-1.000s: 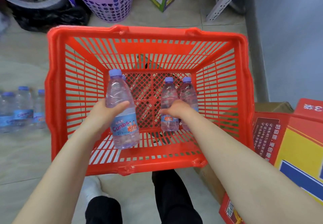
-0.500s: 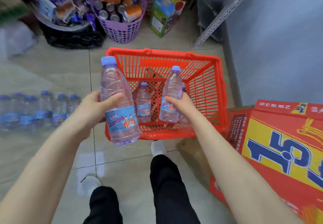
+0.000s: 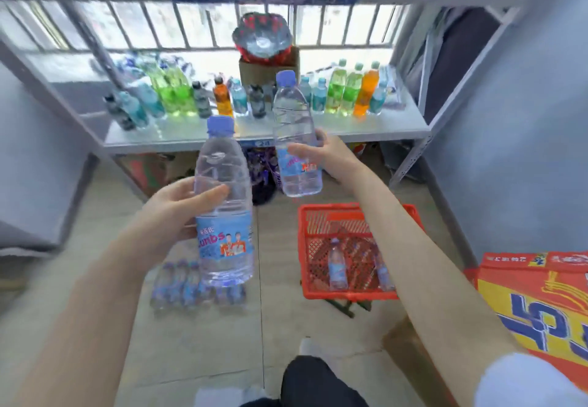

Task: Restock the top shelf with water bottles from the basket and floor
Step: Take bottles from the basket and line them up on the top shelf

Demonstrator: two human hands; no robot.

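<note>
Now left grip curls round near bottle, right grip curls round far bottle, caps up; basket low right, shelf far ahead.

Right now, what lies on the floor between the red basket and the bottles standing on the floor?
Nothing: the head view shows only bare floor tile between the red basket and the floor bottles.

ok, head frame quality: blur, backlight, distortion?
Head view: the barred window is blown out behind the grey metal shelf; the coloured drink bottles on it and the water bottles on the floor are smeared by motion blur; the clear plastic water bottle in the left hand is sharpest; wide-angle distortion bends the shelf frame at the edges.
</note>
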